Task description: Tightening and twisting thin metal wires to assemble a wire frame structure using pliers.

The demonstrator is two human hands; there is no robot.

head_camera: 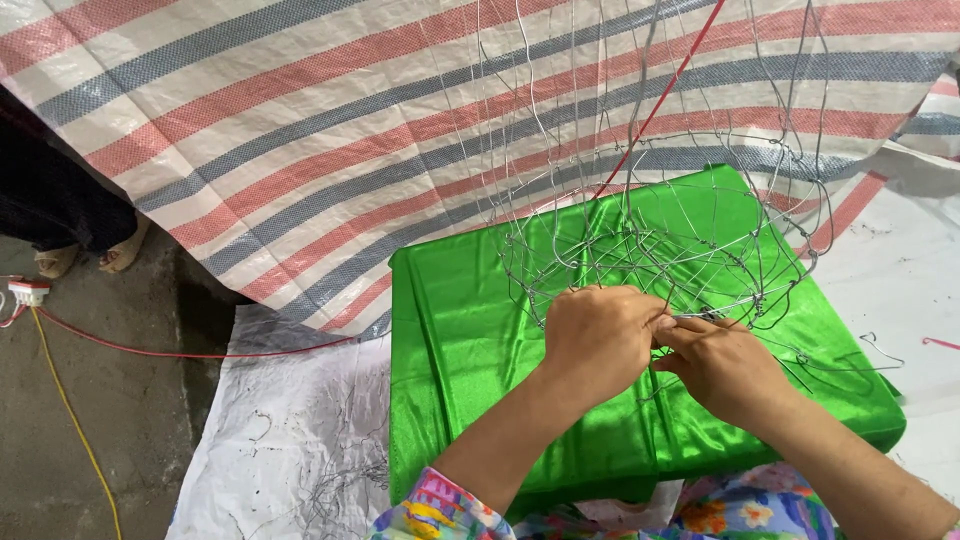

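Note:
A hanging wire frame (pixel 650 180) of thin silver wire hangs over a shiny green cloth pad (pixel 470 340). A red cord (pixel 660 100) runs up through its middle. My left hand (pixel 598 340) grips the near rim of the wire frame with fingers curled. My right hand (pixel 722 368) meets it at the same spot and pinches the wire there. The fingertips of both hands touch, and the wire between them is mostly hidden.
A red, blue and white striped tarp (pixel 300 110) lies behind the pad. White sheeting (pixel 290 440) with loose wire scraps lies to the left. On the concrete floor are a red cable (pixel 150 350), a yellow cable (pixel 70 420) and another person's sandalled feet (pixel 90 255).

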